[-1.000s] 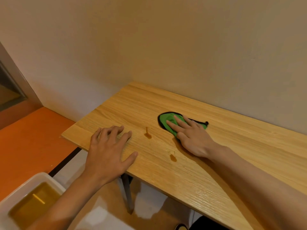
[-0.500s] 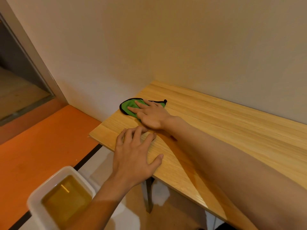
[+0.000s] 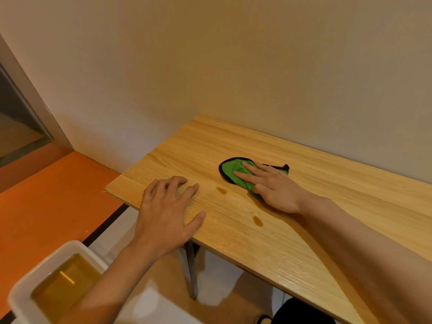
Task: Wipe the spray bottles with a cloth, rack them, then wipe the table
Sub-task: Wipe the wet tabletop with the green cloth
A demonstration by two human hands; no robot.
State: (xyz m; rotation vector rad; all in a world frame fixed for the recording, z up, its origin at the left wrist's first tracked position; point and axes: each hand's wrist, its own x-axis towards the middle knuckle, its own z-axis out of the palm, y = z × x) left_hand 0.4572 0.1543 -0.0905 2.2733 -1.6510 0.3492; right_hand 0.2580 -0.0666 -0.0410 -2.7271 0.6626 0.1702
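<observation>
Cloth (image 3: 230, 170), green with a dark edging, lies bunched flat on the bench (image 3: 350, 206) towards the back, pinned under the right hand (image 3: 273, 188), whose fingers are straight and spread and press down on it rather than curl round it. It looks soft, light and limp, so it should slide best under a flat palm with steady pressure; pinched at one edge it would likely fold and trail. The left hand (image 3: 166, 211) rests palm down near the bench's front left corner, fingers apart and holding nothing. Two small amber drops sit on the wood between the hands: one (image 3: 221, 190) just beside the cloth, another (image 3: 257, 220) nearer the front edge. Nothing stands between the cloth and either drop. Below the corner, on the floor, is a white tub (image 3: 77, 245) of amber liquid. No spray bottles or rack are in view.
</observation>
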